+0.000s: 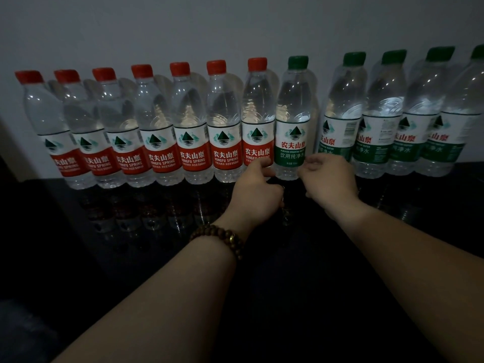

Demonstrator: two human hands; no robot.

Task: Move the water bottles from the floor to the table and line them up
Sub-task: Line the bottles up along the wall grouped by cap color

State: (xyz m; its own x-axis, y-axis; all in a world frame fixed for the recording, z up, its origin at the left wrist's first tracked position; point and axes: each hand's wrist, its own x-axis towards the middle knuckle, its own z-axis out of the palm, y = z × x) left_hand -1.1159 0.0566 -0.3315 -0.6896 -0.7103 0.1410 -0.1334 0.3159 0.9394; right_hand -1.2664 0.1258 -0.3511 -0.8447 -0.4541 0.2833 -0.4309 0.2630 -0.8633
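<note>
Grey wall (235, 27), dark glossy table (293, 258). Seven red-cap bottles (160, 132) run from frame left to centre; green-cap bottles (382, 121) continue to the right edge, all upright. Left hand (258, 186) and right hand (330, 179), fingers curled, flank the first green bottle (292, 121) at centre. Cannot tell if either grips it.

Head view. I see one green-capped bottle (292, 119) upright on the dark table (131, 247). Left of it, seven red-capped bottles (154, 127) stand in a close row. Right of it, past a gap, stand further green-capped bottles (379, 113). My left hand (258, 189), with a beaded bracelet (222, 238) on its wrist, and my right hand (328, 179) flank its base with fingers curled. I cannot tell whether either grips it.
</note>
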